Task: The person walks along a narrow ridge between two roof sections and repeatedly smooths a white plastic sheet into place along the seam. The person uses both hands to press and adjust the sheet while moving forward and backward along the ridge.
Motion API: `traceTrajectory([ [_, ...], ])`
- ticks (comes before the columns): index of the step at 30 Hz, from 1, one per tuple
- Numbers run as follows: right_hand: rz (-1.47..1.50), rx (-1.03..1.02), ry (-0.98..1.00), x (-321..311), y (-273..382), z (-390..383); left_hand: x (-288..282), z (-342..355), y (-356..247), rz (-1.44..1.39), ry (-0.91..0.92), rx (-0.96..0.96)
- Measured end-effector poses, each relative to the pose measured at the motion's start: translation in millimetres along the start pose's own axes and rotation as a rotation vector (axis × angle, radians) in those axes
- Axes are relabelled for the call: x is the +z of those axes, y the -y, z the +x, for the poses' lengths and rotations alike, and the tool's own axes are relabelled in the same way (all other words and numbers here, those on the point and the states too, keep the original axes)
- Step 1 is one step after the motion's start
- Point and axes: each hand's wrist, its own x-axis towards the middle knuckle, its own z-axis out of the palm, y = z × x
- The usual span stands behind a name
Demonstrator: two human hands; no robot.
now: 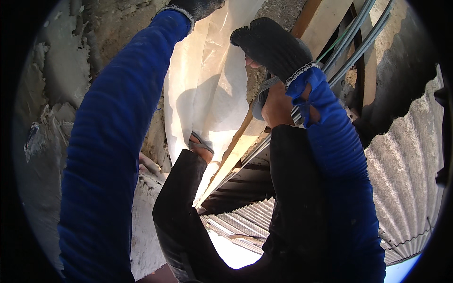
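My left hand (pixel 196 8), in a dark glove, is cut by the top edge above a pale translucent sheet (pixel 203 52); its fingers are largely hidden. My right hand (pixel 273 45), in a dark glove with bare fingertips, is curled beside the sheet, near wooden timbers (pixel 318 21); what it grips is hidden. Below, two black-trousered legs reach up the picture, one sandalled foot (pixel 202 152) on the sheet, the other foot (pixel 276 106) just under my right hand, by a pale beam (pixel 222 167).
Cracked, flaking grey-beige surface (pixel 61 52) lies at left. Bundled grey cables and a green one (pixel 373 35) run past the timbers at upper right. Corrugated sheets (pixel 403 165) are at right, with more (pixel 238 221) far below, beside bright openings.
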Motion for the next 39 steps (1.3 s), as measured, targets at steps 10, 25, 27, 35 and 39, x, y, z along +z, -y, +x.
traceTrajectory([
  [10,-0.161,-0.007,0.075,-54,2,-48,-13,-14,-11,-0.061,-0.01,-0.168],
  [25,0.268,0.32,0.43,46,-19,48,-10,4,39,-0.404,0.258,-0.005],
  [27,-0.292,0.246,0.396,40,-24,46,-11,-8,36,-0.275,0.196,0.071],
  [35,0.14,0.587,-0.118,72,-27,37,-6,-15,11,-0.003,-0.445,-0.097],
  [39,0.077,0.512,-0.314,85,-44,45,-29,10,2,-0.031,-0.4,-0.054],
])
